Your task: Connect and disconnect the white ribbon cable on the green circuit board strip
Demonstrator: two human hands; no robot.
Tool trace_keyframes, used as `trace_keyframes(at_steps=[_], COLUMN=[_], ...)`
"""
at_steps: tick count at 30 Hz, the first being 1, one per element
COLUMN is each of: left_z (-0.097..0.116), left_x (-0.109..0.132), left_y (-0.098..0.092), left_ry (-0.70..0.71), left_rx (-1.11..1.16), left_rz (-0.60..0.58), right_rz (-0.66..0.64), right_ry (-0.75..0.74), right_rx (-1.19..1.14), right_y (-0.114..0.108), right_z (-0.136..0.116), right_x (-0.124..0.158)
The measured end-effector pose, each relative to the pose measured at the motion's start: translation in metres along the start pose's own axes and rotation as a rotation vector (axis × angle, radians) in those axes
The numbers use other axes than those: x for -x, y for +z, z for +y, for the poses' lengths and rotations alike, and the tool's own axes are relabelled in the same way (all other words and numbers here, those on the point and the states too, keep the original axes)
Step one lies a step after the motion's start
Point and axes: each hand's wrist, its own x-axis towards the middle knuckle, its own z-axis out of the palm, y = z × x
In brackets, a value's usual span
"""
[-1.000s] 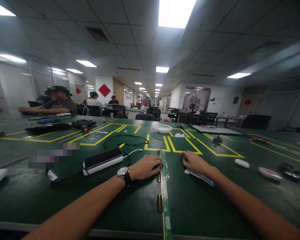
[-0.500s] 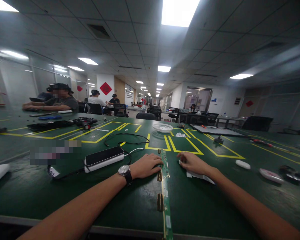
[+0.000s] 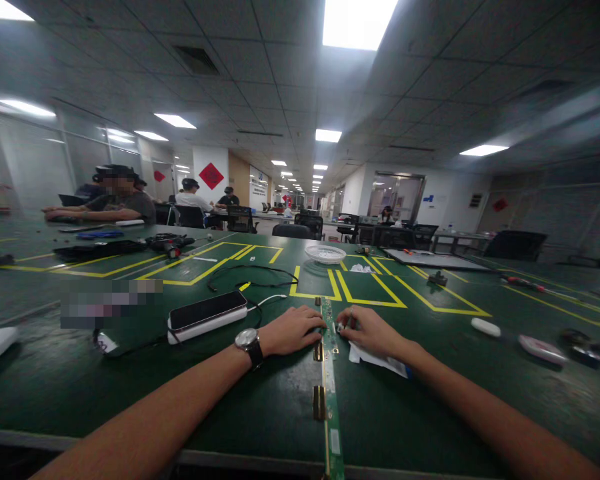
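A long, narrow green circuit board [image 3: 333, 393] with brown-gold tabs along its left side lies lengthwise in front of me, running past the bottom of the picture. My left hand [image 3: 293, 331], with a watch at the wrist, rests palm down, its outstretched fingers touching the board's left edge near the far end. Opposite it, my right hand [image 3: 365, 330] is closed in a pinch at the board's right edge. A crumpled white wipe [image 3: 380, 360] trails from under that hand toward the wrist; the fingertips' exact grip on it is partly hidden.
Left of the board lie a phone on a white block [image 3: 207, 317] and a black cable [image 3: 255, 270]. A white basket [image 3: 325, 254] stands beyond it. At right are a white oval object [image 3: 486, 328] and a grey panel [image 3: 435, 259]. Several people sit farther back.
My right hand has moved left to the board's edge, and the white wipe has shifted along with it. My left hand stays in place on the board.
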Motion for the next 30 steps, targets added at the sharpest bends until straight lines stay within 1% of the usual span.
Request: trace_keyframes(at_steps=[8,19,24,30], left_z=[0.0009,-0.0012,0.0009,-0.0027], left_x=[0.0,-0.0003,-0.0003,-0.0013], left_y=[-0.0004,0.0013,0.0001,0.0027], left_ry=[0.0,0.006,0.013,-0.003], left_rx=[-0.004,0.02,0.044,0.121], left_rz=[0.002,-0.002,-0.023,-0.067], right_rz=[0.004,0.015,0.013,0.014], right_ry=[0.001,-0.016,-0.071,-0.117], right_rx=[-0.023,0.006,-0.002,-0.05], right_y=[0.0014,0.005,0.0039,0.003], right_z=[-0.0046,-0.0072,-0.0072,-0.0037], right_x=[0.0003,-0.0004,-0.0009,-0.0007])
